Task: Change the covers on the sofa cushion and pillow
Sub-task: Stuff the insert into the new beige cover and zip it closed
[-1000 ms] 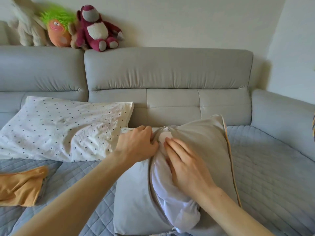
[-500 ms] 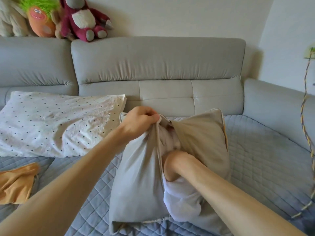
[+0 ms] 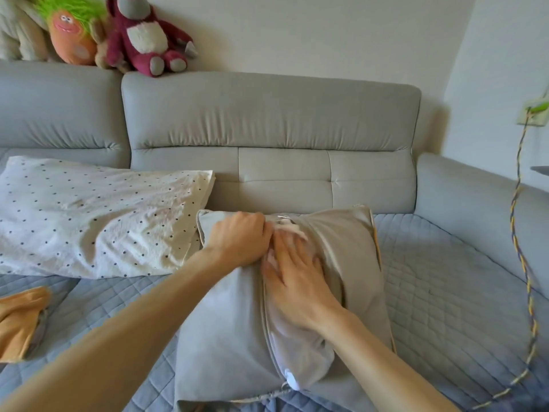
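I'm looking down at the square grey fabric cushion cover [image 3: 225,337], which lies in the middle of the blue-grey quilted seat pad [image 3: 445,292] with its top edge close to the backrest of the grey sofa [image 3: 267,114]. The cover is split open along a long slit running from its top edge down toward me, and the white inner cushion [image 3: 297,355] bulges out of that gap.

The two hands sit right next to each other, touching near the top of the slit. My left hand [image 3: 240,237] has its fingers curled over the left lip of the cover, bunching the cloth in a grip. My right hand [image 3: 297,275] lies flat, fingers straight and a little spread, pressing on the white filling inside the opening. The fingertips are blurred, so I cannot tell how deep they go.

To the left, a white pillow with small dark dots [image 3: 98,221] leans against the sofa back, its near corner just beside the cover. A crumpled orange cloth [image 3: 20,319] lies at the left edge of the seat.

Up on the backrest sit a magenta plush bear [image 3: 148,40], an orange plush toy with green hair [image 3: 71,34] and a cream plush toy [image 3: 17,31]. A yellow-and-blue braided cord [image 3: 521,263] hangs down on the right.
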The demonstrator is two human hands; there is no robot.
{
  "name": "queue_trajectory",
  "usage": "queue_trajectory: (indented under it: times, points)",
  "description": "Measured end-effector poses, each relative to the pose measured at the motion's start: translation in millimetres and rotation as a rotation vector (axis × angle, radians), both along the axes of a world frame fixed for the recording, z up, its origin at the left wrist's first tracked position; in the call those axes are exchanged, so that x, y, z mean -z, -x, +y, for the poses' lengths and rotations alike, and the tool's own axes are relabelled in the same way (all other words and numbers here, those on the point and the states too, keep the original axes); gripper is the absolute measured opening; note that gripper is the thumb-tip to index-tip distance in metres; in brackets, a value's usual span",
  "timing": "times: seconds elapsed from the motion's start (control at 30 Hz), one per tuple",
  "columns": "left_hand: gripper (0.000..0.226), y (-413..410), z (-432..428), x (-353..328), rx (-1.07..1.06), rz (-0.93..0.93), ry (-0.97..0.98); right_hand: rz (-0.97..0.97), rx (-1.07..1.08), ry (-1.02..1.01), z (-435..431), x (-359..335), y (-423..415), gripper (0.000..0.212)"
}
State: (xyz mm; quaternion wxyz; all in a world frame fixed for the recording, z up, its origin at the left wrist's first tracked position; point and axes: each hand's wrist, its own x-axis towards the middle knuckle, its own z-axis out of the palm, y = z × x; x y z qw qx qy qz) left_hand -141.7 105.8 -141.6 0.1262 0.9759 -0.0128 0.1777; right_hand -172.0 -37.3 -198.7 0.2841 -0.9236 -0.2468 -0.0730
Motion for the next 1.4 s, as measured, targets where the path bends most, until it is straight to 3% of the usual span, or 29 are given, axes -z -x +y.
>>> queue_trajectory:
  times: [0.13, 0.3, 0.4, 0.6, 0.7, 0.8, 0.9, 1.0, 1.07, 1.13, 1.27, 1.37, 1.4]
  points:
    - [0.041, 2, -6, -3, 0.149, -0.083, 0.141, -0.062, 0.057, 0.094, 10, -1, -24, 0.069]
    - [0.041, 1, -2, 11, 0.243, -0.148, 0.276, 0.128, -0.02, 0.173, 13, -6, -68, 0.049]
    - [0.04, -3, -6, 23, 0.29, -0.101, 0.186, 0.158, 0.087, 0.32, 22, 1, -83, 0.045]
    - [0.033, -14, 30, 45, 0.011, 0.097, 0.107, 0.214, 0.003, -0.047, 27, 2, -83, 0.04]
    - [0.028, -22, 20, 59, -0.016, 0.057, 0.114, 0.157, -0.148, -0.029, 1, -11, -49, 0.037]
    - [0.026, -46, 30, 57, -0.068, 0.095, 0.263, 0.07, -0.226, 0.022, -36, -13, -4, 0.052]
    - [0.024, -53, 27, 50, -0.087, 0.091, 0.413, -0.21, -0.145, 0.139, -63, 11, 19, 0.056]
    - [0.032, -27, 8, 49, -0.017, -0.163, 0.469, -0.393, -0.062, 0.202, -70, 30, 13, 0.048]
    - [0.028, 8, -1, 60, 0.09, -0.404, 0.418, -0.452, 0.003, 0.195, -65, 31, 4, 0.04]
    - [0.021, 42, -6, 79, 0.191, -0.517, 0.218, -0.497, 0.072, 0.21, -56, 25, -9, 0.034]
    - [0.015, 68, 5, 109, 0.285, -0.434, -0.151, -0.316, 0.176, 0.309, -36, -2, -33, 0.028]
    - [0.011, 65, 14, 98, 0.253, -0.327, -0.214, -0.104, 0.124, 0.389, -35, -13, -44, 0.035]
    - [0.011, 64, 15, 90, 0.248, -0.301, -0.197, 0.018, 0.068, 0.306, -41, -19, -43, 0.038]
